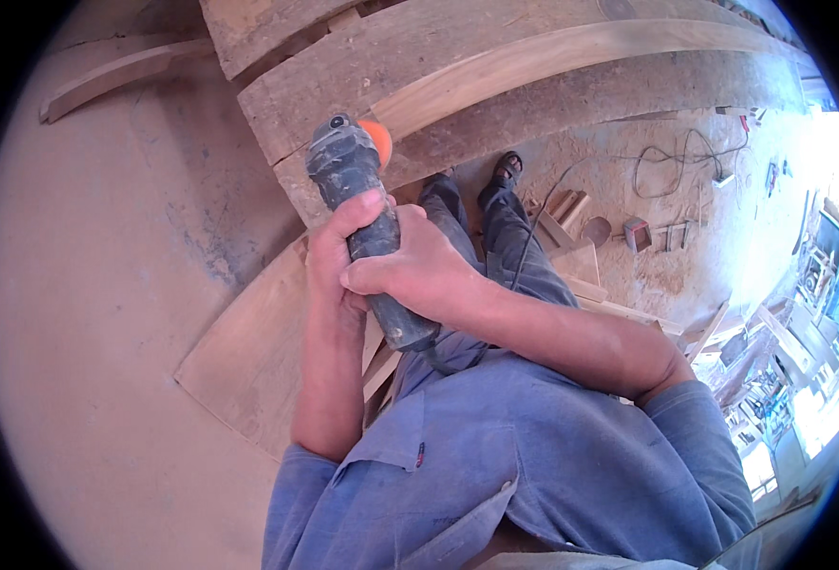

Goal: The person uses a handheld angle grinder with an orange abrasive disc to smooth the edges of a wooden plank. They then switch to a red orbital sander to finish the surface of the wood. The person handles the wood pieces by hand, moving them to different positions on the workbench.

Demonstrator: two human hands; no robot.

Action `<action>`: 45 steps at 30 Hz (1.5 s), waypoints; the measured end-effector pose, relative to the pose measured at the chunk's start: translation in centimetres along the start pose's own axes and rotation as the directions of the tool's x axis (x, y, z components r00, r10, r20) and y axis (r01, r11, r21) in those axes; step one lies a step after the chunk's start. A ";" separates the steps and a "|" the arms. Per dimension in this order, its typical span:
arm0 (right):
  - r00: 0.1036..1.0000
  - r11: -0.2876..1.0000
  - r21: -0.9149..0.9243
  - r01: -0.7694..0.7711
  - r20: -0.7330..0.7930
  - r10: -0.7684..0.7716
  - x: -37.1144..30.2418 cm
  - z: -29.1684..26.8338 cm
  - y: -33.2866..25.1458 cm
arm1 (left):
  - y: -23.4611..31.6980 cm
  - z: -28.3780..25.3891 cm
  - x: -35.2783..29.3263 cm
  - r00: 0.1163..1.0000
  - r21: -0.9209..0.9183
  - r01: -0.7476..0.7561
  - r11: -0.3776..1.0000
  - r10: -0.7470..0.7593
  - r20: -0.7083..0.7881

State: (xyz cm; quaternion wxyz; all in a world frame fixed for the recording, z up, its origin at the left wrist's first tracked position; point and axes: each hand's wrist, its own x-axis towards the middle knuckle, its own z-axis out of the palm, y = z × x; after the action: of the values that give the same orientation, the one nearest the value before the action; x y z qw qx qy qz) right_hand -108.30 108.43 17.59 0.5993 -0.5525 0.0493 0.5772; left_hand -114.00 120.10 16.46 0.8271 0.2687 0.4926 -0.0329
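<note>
Nearest the lens I watch through, a blue shirt [571, 456] lies behind the tail of the grinder [373, 233], my landmark here; the left hand [329, 252] is wrapped round the grinder's dark body towards its head; the right hand [419, 264] grips the same body closer to the tail, presumably because two holds steady the tool better than one; a dark cord [435, 363] leaves the tail on the wearer's side, clear of the head.

At the right of the grinder's head sits an orange disc [377, 144], beside the near end of a curved wooden strip [533, 62]; I cannot tell whether they touch; the strip lies beyond the grinder on broad planks [305, 104], which seem to give it support along its length; left of the grinder's tail is a pale board [253, 342].
</note>
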 end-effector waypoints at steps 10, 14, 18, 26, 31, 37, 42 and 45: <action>1.000 0.998 0.066 0.005 -0.029 -0.003 -0.5 1.1 0.2 | 0.8 -1.2 0.3 0.998 0.052 0.055 0.997 -0.055 -0.012; 1.000 0.997 0.074 -0.003 -0.028 0.005 -0.4 1.2 0.1 | 1.3 -0.6 0.1 0.998 0.059 0.060 0.997 -0.058 -0.028; 1.000 0.997 0.075 -0.012 -0.022 0.013 -0.2 1.4 0.2 | 1.7 0.2 -0.3 0.998 0.069 0.060 0.996 -0.060 -0.011; 0.999 0.999 0.039 -0.028 -0.024 0.029 -0.2 1.8 0.9 | 1.7 -0.5 -0.6 0.999 0.108 0.048 0.993 -0.048 -0.002; 1.000 0.998 -0.062 0.000 -0.001 0.000 -0.2 2.2 1.7 | 0.3 -3.1 -1.2 1.000 0.054 0.008 0.999 -0.007 -0.013; 0.985 0.910 -0.378 0.169 0.086 -0.147 0.5 -0.3 3.0 | -2.2 -3.6 -0.2 0.971 -0.047 -0.148 0.988 0.154 0.182; 0.978 0.919 -0.345 0.189 0.146 -0.147 2.5 -3.9 8.5 | -6.4 -6.1 2.6 0.963 0.193 -0.217 0.957 0.178 0.200; 0.985 0.933 -0.327 0.154 0.122 -0.120 2.7 -5.0 10.0 | -8.4 -6.2 3.4 0.968 0.227 -0.237 0.945 0.209 0.141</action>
State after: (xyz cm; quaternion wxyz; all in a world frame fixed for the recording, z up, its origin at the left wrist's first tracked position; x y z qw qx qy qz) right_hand -112.02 103.83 7.73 0.5372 -0.6187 -0.1182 0.5609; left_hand -119.87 116.66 7.86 0.8135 0.4191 0.4030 -0.0143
